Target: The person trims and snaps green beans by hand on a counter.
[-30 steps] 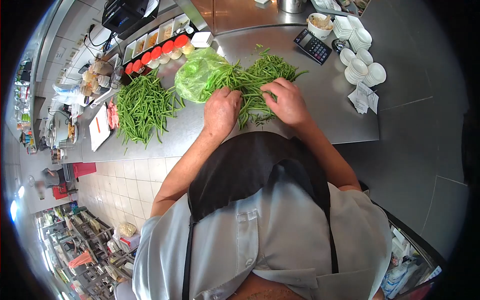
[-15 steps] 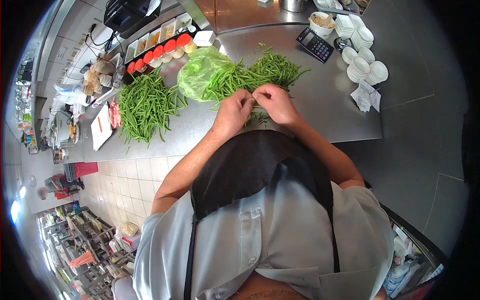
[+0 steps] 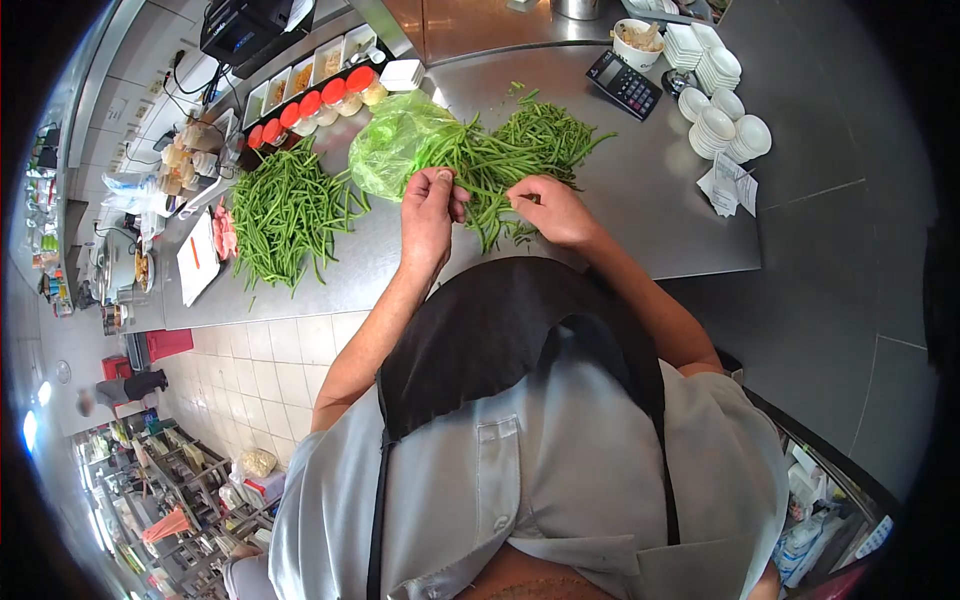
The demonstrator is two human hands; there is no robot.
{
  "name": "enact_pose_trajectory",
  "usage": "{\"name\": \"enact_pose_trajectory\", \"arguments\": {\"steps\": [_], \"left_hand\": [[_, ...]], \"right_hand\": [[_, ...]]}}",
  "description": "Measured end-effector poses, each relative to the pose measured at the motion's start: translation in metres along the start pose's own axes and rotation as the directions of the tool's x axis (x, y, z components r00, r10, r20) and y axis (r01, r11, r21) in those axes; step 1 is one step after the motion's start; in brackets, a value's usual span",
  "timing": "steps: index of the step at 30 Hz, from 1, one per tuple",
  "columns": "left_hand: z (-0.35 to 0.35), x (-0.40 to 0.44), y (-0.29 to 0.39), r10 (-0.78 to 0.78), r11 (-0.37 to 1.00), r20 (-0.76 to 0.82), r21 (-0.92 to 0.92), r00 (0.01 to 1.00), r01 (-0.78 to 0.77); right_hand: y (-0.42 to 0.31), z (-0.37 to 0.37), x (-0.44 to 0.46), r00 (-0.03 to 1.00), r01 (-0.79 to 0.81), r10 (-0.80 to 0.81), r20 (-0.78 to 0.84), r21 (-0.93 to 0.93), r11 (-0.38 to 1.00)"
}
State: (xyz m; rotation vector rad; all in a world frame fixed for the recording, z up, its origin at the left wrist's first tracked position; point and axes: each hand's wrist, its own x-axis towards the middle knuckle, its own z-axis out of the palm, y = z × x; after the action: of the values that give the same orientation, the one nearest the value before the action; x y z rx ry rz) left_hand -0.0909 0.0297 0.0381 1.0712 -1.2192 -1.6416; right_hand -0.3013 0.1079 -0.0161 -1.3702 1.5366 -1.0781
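My left hand (image 3: 430, 215) is closed in a pinch on a green bean (image 3: 484, 190), just below a light green plastic bag (image 3: 388, 150). The bean reaches across toward my right hand (image 3: 556, 212), whose thumb and forefinger are pinched at its other end. Long green beans (image 3: 545, 140) spill from the bag's mouth and lie in a heap beyond both hands. To the left, a second pile of green beans (image 3: 292, 215) spreads over the steel counter (image 3: 660, 230). Small bean pieces lie between my wrists.
Red-lidded jars (image 3: 333, 92) and white ingredient trays (image 3: 302, 75) line the back left. A calculator (image 3: 624, 84), stacked white dishes (image 3: 713, 132) and paper slips (image 3: 728, 186) sit on the right. A white board (image 3: 198, 258) lies far left. Another person (image 3: 130, 388) is in the distance.
My hands were together at the fingertips. The left has moved left and turned upright, so a gap spanned by a bean now separates them. The right has barely moved.
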Motion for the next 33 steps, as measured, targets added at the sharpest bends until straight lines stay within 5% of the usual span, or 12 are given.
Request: {"name": "enact_pose_trajectory", "arguments": {"steps": [6, 15, 23, 33], "left_hand": [[-0.005, -0.001, -0.002, -0.059, 0.995, 0.018, -0.074, 0.998, 0.060], [-0.004, 0.001, 0.005, -0.200, 0.954, 0.032, -0.220, 0.979, 0.202], [-0.001, -0.006, -0.002, -0.204, 0.932, 0.146, -0.275, 0.968, 0.238], [-0.005, -0.006, 0.004, -0.142, 0.960, 0.089, -0.230, 0.986, 0.159]], "right_hand": [[-0.005, 0.001, -0.005, 0.994, -0.078, 0.058, 0.091, 0.231, 0.970], [-0.010, 0.002, -0.006, 0.988, -0.070, 0.030, 0.149, 0.268, 0.961], [-0.007, 0.008, -0.005, 0.997, -0.045, 0.025, 0.076, 0.266, 0.963], [-0.007, 0.007, -0.007, 0.998, -0.036, 0.032, 0.046, 0.102, 0.994]]}}
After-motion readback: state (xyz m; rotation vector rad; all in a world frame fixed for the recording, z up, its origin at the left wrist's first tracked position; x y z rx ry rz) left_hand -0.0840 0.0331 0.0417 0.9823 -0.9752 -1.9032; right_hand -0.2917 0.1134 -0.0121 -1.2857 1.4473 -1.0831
